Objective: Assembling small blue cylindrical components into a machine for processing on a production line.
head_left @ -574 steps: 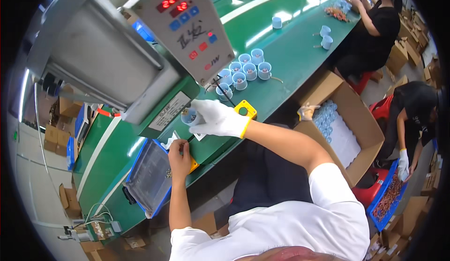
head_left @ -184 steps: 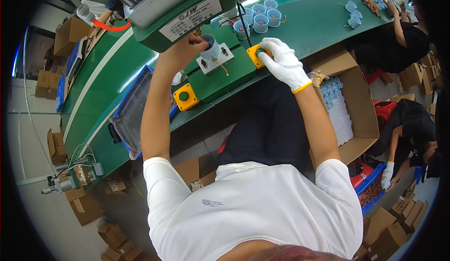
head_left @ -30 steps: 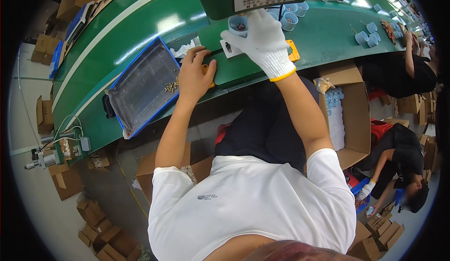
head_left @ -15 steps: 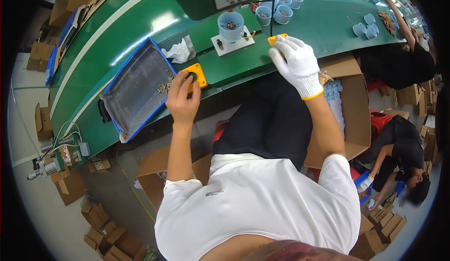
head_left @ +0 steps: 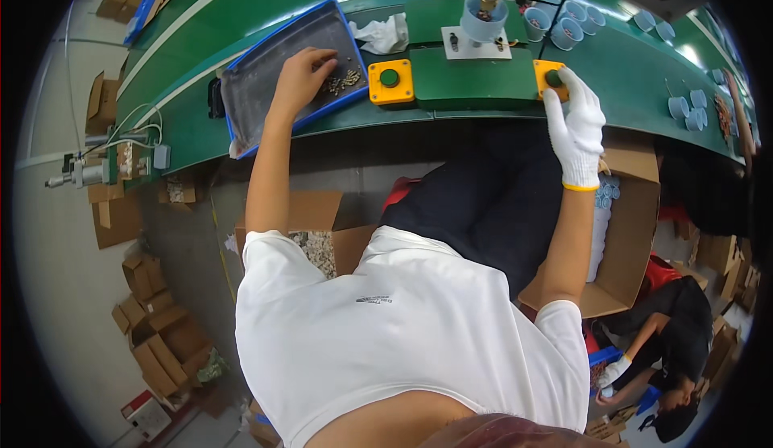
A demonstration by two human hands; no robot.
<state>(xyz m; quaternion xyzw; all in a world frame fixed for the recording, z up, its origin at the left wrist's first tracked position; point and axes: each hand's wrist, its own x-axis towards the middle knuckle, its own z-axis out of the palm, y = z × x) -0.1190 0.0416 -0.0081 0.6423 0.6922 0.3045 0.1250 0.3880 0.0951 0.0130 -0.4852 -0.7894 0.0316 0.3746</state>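
My bare left hand hovers over a blue-rimmed tray, its thumb and fingers apart, just beside a small pile of brass-coloured metal parts. No part shows between those fingers. In a white knit glove, my right hand is open at the right yellow button box, whose green button lies by the fingertips. A matching yellow box stands untouched on the left. Between the boxes, a light-blue cup sits on a white fixture plate. A metal press head reaches down into the cup.
Crumpled white plastic lies beside the tray. Several blue cups stand to the right of the press on the green bench. Open cardboard boxes flank my legs. At the lower right a co-worker bends over a blue bin.
My left hand has left the left button box and gone over the tray. My right hand has slid back slightly from its box. The press head now shows inside the cup. The view has shifted.
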